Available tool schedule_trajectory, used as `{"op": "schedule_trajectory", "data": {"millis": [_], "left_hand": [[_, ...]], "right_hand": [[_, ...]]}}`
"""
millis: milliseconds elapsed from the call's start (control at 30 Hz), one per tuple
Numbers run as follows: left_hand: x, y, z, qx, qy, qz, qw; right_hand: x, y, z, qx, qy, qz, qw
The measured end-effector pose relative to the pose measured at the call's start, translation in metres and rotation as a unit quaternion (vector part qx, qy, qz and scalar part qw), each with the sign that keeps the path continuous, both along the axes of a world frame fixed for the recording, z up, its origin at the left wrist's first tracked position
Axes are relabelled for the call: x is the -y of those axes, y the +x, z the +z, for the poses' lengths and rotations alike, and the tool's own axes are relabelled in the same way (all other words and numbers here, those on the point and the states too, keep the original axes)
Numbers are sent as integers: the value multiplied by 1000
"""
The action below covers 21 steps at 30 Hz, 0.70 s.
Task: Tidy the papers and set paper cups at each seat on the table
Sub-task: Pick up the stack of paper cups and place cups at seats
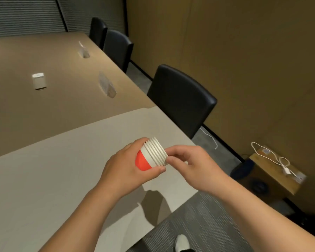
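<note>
— What's that they've got over the worktop [44, 188]?

— A stack of paper cups [151, 155], nested and tipped on its side. White rolled rims fanned toward the right, the bottom cup red at its base. It hangs in the air above the worktop's near corner, touching nothing but hands.

— Who's holding it?

— The left hand [124, 166] has its grip curled round the red end, thumb underneath, fingers over the top. The right hand [187, 160] pinches at the outermost rim with its fingertips [168, 152], grip nearly closed.

— And further off?

— A black chair [182, 100] beside the worktop, a small white device [38, 81] farther along it.
</note>
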<state>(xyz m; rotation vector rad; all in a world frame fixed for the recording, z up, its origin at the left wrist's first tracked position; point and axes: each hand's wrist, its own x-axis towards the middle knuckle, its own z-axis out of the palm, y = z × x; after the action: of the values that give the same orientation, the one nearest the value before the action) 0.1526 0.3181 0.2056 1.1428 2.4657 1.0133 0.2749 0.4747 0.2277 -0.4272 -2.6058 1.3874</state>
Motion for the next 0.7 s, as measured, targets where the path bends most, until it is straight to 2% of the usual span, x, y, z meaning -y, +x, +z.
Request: {"op": "schedule_trajectory", "data": {"millis": [100, 333, 567, 700], "left_hand": [[-49, 8, 16, -6, 17, -42, 999], [-232, 52, 38, -41, 45, -124, 990], [-415, 88, 51, -44, 48, -184, 981], [-476, 83, 54, -41, 61, -191, 979]], "right_hand": [[-43, 17, 13, -22, 29, -42, 998], [-203, 84, 29, -83, 25, -136, 987], [-375, 140, 43, -109, 24, -181, 977], [-438, 134, 46, -111, 21, -175, 978]]}}
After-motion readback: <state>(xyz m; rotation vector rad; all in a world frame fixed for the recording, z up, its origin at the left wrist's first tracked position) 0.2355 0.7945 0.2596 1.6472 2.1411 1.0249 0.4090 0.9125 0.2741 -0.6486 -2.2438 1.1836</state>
